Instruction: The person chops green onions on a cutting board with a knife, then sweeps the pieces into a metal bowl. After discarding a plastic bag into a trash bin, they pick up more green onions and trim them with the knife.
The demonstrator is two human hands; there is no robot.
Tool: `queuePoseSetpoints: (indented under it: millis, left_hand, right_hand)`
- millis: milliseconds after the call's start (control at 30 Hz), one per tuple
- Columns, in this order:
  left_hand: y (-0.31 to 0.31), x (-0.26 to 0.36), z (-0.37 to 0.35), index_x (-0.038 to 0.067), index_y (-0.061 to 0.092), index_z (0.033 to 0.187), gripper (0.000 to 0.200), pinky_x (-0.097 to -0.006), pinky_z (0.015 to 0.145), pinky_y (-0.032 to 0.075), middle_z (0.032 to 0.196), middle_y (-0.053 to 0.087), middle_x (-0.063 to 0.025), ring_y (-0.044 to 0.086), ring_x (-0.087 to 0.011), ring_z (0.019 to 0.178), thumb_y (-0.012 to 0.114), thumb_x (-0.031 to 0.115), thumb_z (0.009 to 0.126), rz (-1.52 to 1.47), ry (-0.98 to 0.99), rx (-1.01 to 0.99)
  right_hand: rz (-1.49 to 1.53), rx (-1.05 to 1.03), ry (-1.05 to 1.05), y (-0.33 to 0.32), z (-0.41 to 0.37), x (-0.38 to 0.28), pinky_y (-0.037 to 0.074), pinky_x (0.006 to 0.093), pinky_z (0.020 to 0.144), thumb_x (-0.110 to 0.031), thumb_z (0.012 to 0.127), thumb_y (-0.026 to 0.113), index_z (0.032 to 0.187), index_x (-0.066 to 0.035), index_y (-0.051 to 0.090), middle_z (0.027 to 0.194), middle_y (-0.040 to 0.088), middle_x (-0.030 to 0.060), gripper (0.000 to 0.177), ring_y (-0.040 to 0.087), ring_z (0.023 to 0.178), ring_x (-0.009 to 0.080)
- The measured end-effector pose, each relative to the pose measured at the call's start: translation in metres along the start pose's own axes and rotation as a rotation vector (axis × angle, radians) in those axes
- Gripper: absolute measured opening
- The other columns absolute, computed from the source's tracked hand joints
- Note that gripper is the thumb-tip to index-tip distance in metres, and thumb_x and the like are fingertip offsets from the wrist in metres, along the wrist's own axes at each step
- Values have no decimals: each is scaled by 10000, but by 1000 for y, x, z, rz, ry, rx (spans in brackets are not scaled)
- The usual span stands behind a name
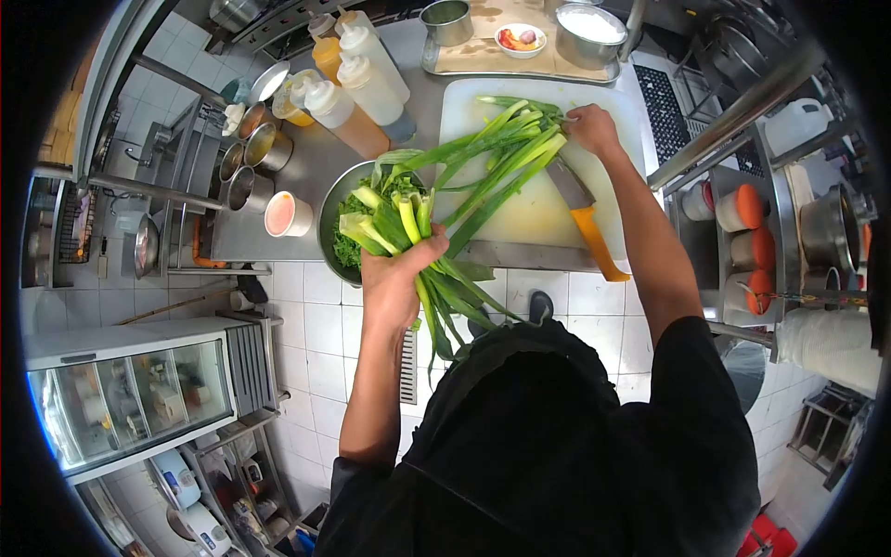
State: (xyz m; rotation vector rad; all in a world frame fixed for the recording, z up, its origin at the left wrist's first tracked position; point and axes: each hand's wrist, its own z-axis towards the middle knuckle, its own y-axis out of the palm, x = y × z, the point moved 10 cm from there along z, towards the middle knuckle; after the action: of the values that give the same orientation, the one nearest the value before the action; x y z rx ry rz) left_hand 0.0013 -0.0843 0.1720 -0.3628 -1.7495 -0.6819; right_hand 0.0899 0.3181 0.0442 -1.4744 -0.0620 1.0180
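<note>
My left hand (394, 278) is closed around a bunch of green onions (408, 221), cut ends up and long leaves hanging below the fist. It is over the near side of a metal bowl (327, 206) that holds curly leafy greens (349, 249). On the white cutting board (617, 190), more green onion stalks (506, 153) lie spread towards the bowl. At their far right end my right hand (592, 128) grips them, its fingertips partly hidden. A knife with an orange handle (597, 243) rests on the board, its blade just under the stalks.
Several squeeze bottles (376, 88) stand left of the board. A white tub (288, 214) sits left of the bowl, near metal pots (267, 148). Behind the board, a tray (478, 56) bears a small bowl (520, 40) and a pot of white contents (590, 37).
</note>
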Motion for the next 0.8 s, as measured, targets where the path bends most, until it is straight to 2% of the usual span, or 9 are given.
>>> queuePoseSetpoints:
  millis: [33,133,233,267,400,533,567,700,800]
  left_hand:
    - [0,-1,-2,3,639,1024,316,-303,752,512,915,655,-59,632,-164,816,740,-74,735,2,-1,-16]
    - [-5,0,-10,13,644,1011,301,-293,744,512,905,659,-46,632,-148,809,746,-53,736,72,-5,-21]
    - [-6,1,-10,13,652,992,274,-282,741,510,882,662,-29,628,-127,794,762,-19,743,149,16,-17]
    - [-5,-2,-9,10,660,998,271,-290,741,516,891,667,-29,633,-128,799,768,-8,750,173,-12,-24]
    - [19,-30,8,13,660,1015,284,-291,734,521,893,678,-37,643,-138,794,767,-16,754,269,-4,-168]
    - [43,-36,15,11,668,968,229,-284,731,511,880,678,-28,624,-119,779,763,9,760,313,-22,-252]
    - [46,-35,16,9,670,978,244,-285,728,510,881,677,-25,619,-116,779,768,25,756,324,-10,-254]
    - [47,-36,21,9,665,1007,284,-285,732,507,916,666,-20,615,-109,802,777,32,747,320,10,-284]
    - [48,-34,23,-2,664,1007,285,-277,727,502,912,656,-13,608,-106,798,771,-3,743,240,16,-285]
  right_hand:
    - [5,-30,-18,6,5,-2,552,431,871,-238,805,700,998,-48,775,908,725,216,281,710,904,363]
    - [-189,-182,-132,16,13,-20,551,452,886,-166,814,637,922,-59,771,993,731,183,203,689,982,376]
    - [-211,4,-98,-32,18,-35,556,478,862,-163,820,615,853,-35,745,951,722,209,186,696,927,397]
    - [-162,112,-166,-49,24,-42,554,500,841,-162,821,611,849,-21,732,898,711,233,188,693,871,422]
    - [-83,140,-250,-119,20,-93,546,489,804,-142,832,600,846,-2,704,845,697,251,175,687,844,431]
    - [50,183,-230,-176,3,-104,544,455,770,-155,834,619,839,5,690,808,686,250,176,688,813,414]
    - [45,147,-201,-181,2,-98,544,390,710,-153,867,640,868,4,694,787,715,177,166,708,746,306]
    - [541,-28,12,-202,-62,-78,489,258,649,-110,945,637,964,-6,675,837,699,15,113,640,738,89]
    - [666,-53,97,-223,-144,-22,480,253,648,-80,935,641,974,3,667,827,683,28,95,624,721,108]
